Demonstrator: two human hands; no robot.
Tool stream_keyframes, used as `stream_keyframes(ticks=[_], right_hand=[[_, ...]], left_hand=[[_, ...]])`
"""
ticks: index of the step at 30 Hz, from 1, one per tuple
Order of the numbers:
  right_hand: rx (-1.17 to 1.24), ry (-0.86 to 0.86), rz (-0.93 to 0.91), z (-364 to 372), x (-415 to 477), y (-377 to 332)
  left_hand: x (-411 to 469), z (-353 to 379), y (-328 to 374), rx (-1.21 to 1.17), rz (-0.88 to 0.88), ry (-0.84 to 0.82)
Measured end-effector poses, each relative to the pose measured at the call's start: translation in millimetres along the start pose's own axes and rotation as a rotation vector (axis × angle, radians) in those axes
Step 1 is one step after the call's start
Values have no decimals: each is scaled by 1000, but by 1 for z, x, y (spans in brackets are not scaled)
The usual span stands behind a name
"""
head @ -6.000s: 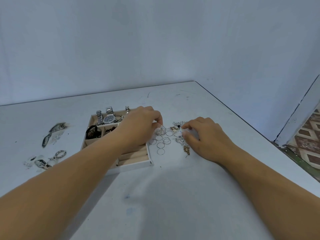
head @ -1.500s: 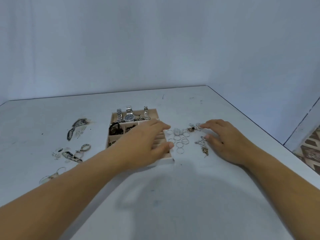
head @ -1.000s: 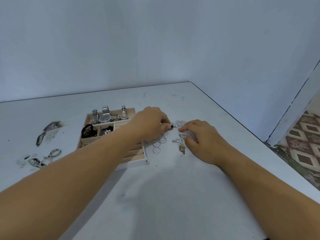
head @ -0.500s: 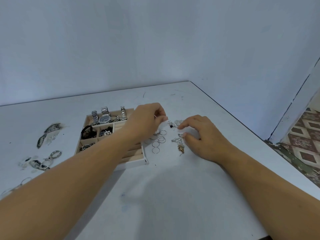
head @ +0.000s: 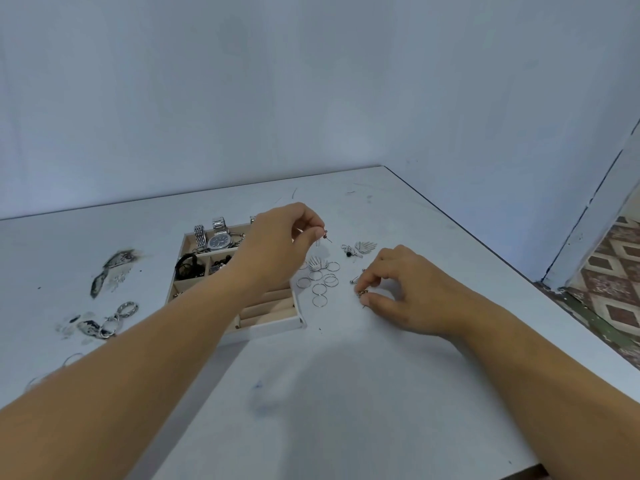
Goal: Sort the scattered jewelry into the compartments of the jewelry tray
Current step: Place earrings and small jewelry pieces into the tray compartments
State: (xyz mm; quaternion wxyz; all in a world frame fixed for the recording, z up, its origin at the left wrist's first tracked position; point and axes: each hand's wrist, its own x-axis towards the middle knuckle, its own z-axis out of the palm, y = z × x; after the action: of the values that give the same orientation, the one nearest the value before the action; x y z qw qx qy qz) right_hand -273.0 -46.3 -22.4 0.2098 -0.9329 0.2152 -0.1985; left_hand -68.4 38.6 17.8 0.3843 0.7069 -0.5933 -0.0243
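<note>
A beige jewelry tray (head: pixel 270 323) with white walls lies on the white table, with watches (head: pixel 220 240) in its far compartment. My left hand (head: pixel 277 244) is raised above the tray's right side and pinches a small stud earring (head: pixel 326 234) between thumb and forefinger. My right hand (head: pixel 401 289) rests on the table and pinches a small gold-toned earring (head: pixel 362 294). Between the hands lie several thin silver hoops (head: pixel 320 284) and a leaf-shaped silver earring (head: pixel 317 263). Another leaf earring (head: pixel 365 247) and a dark bead piece (head: pixel 349 252) lie farther back.
More jewelry lies left of the tray: chunky silver rings (head: pixel 117 315), a dark patterned piece (head: pixel 110 268) and thin bangles (head: pixel 52 372) near my left forearm. The table's right edge (head: pixel 485 251) runs diagonally, with patterned floor tiles (head: pixel 616 282) beyond. A blue wall stands behind.
My left hand has lifted off the table with the stud earring. My right hand has shifted towards me and closed its fingers on the gold-toned earring.
</note>
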Motion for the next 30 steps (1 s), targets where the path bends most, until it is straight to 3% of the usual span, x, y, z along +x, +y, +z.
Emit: stream_keyframes(ticks=[12,16,30], right_hand=[[91,47,64,0,2,-24],[125,127,29,-3,11,-39],[279,105,-78,18,82,-116]], left_hand=[[-38,-43,-7,-23,-45,41],[-53,-65,-19,-25,-62,78],[-92,-120,-67,-56,-180,207]])
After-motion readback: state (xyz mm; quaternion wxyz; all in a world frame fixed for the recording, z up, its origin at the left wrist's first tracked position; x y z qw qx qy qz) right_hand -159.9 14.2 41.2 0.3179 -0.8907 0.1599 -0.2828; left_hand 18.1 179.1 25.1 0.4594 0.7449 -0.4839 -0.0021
